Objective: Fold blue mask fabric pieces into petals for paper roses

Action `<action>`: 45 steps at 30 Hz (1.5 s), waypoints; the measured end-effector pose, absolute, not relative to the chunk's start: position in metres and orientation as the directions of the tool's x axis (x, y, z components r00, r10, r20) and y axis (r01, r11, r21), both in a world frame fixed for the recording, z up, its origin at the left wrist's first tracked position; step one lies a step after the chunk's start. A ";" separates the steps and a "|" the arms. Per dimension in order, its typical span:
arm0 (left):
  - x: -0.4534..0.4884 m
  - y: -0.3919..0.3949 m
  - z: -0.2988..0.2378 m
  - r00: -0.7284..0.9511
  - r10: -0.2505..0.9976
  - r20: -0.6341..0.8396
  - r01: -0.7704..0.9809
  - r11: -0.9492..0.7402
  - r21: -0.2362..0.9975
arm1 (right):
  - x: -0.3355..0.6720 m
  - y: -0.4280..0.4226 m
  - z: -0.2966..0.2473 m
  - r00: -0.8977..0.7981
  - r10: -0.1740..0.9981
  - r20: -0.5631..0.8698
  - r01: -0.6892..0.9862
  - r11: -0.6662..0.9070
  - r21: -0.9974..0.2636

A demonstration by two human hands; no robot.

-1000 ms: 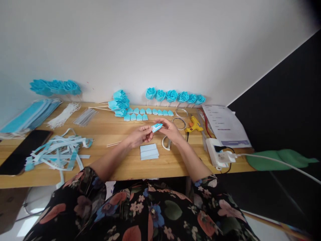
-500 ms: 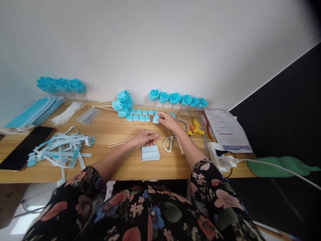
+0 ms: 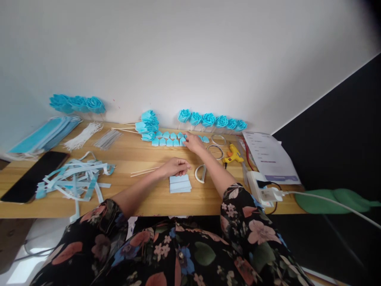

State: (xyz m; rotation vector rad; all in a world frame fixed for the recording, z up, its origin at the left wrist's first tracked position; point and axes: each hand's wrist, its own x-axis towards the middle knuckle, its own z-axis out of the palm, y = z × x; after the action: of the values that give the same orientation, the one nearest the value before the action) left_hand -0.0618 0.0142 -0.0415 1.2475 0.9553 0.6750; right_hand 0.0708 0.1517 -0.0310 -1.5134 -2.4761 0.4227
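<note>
My right hand (image 3: 194,143) reaches to the back of the wooden table, its fingertips closed on the edge of a blue petal piece (image 3: 182,142). That piece lies at the right end of the front row of several rounded petal pieces (image 3: 169,142). A second row lies just behind, partly hidden by my hand. My left hand (image 3: 176,167) is curled with fingers together; whatever they hold, if anything, is hidden. Just below it lies a stack of pale blue rectangles (image 3: 180,184). Thin wooden sticks (image 3: 143,172) lie beside its wrist. Under my right forearm, scissors (image 3: 200,174) are partly covered.
Blue fabric roses (image 3: 208,119) lean on the wall; more lie bunched (image 3: 149,125). A yellow glue gun (image 3: 233,154), tape rings (image 3: 216,151), a power strip (image 3: 259,186) and paper (image 3: 270,155) are right. Cut strips (image 3: 74,178), a phone (image 3: 32,176) and masks (image 3: 44,135) are left.
My right hand has moved slightly left, bringing the petal piece against the end of the front row. My left hand stays curled near the stack. The view has shifted a little.
</note>
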 end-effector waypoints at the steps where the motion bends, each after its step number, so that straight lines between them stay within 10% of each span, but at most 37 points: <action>1: -0.062 0.014 -0.042 0.466 0.856 -0.224 0.074 0.214 0.974 | 0.071 0.151 -0.031 -0.454 0.891 0.030 0.832 0.435 -0.343; 20: -0.062 0.013 -0.036 0.466 0.853 -0.236 0.122 0.203 0.972 | 0.115 0.107 -0.014 -0.357 0.861 0.363 0.716 0.502 -0.485; 30: -0.061 0.012 -0.033 0.463 0.855 -0.235 0.160 0.180 0.971 | 0.098 0.102 -0.037 -0.582 0.796 0.164 0.801 0.597 -0.056; 45: -0.061 0.012 -0.037 0.471 0.857 -0.208 0.152 0.154 0.976 | 0.091 0.102 -0.033 -0.524 0.829 0.196 0.836 0.544 -0.066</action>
State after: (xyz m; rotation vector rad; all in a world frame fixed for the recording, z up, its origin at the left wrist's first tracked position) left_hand -0.0610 0.0124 -0.0374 1.3454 0.9868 0.6456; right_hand 0.0914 0.1020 -0.0330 -1.4082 -2.5763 -0.0535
